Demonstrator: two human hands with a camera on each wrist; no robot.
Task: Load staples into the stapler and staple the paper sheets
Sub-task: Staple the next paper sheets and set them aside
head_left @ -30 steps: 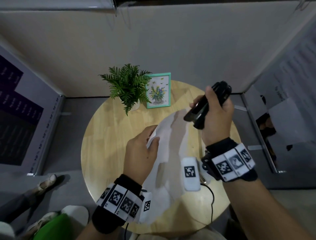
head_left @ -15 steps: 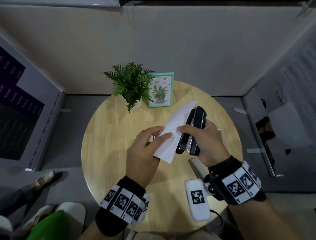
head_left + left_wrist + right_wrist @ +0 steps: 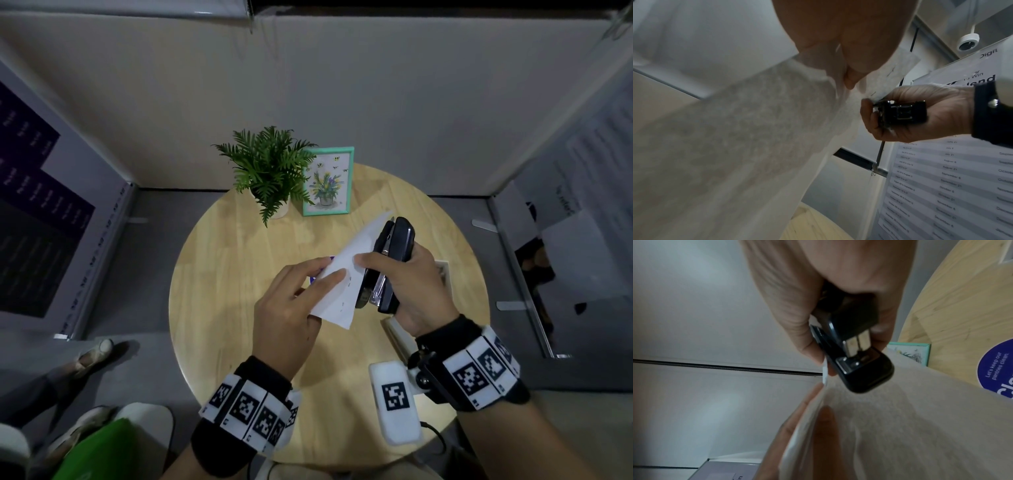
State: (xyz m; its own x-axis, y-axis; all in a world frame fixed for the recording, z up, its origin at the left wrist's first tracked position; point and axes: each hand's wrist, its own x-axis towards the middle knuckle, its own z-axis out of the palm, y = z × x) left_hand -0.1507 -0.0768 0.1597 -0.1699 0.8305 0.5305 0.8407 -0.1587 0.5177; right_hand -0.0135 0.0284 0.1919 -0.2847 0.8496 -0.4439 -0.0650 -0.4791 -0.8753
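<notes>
White paper sheets [image 3: 346,284] are held up above the round wooden table [image 3: 222,291], edge-on to the head camera. My left hand [image 3: 291,305] pinches them at their left side, thumb on top. My right hand [image 3: 411,284] grips a black stapler [image 3: 390,267] against the sheets' right edge, thumb pressing the paper near the stapler's base. Several staples show along that paper edge [image 3: 347,284]. In the right wrist view the stapler [image 3: 855,356] points its metal mouth at the sheets [image 3: 900,426]. The left wrist view shows the stapler [image 3: 900,113] from behind in the right hand [image 3: 920,113].
A small potted fern [image 3: 267,171] and a teal picture frame [image 3: 327,181] stand at the table's back. A small white box [image 3: 442,270] lies behind my right hand. A purple round sticker [image 3: 996,366] lies on the table under the sheets. Panels wall the space.
My right hand brought the stapler down from the raised position to the sheets' right edge. My left hand turned the sheets upright and edge-on. In the last half second little moved.
</notes>
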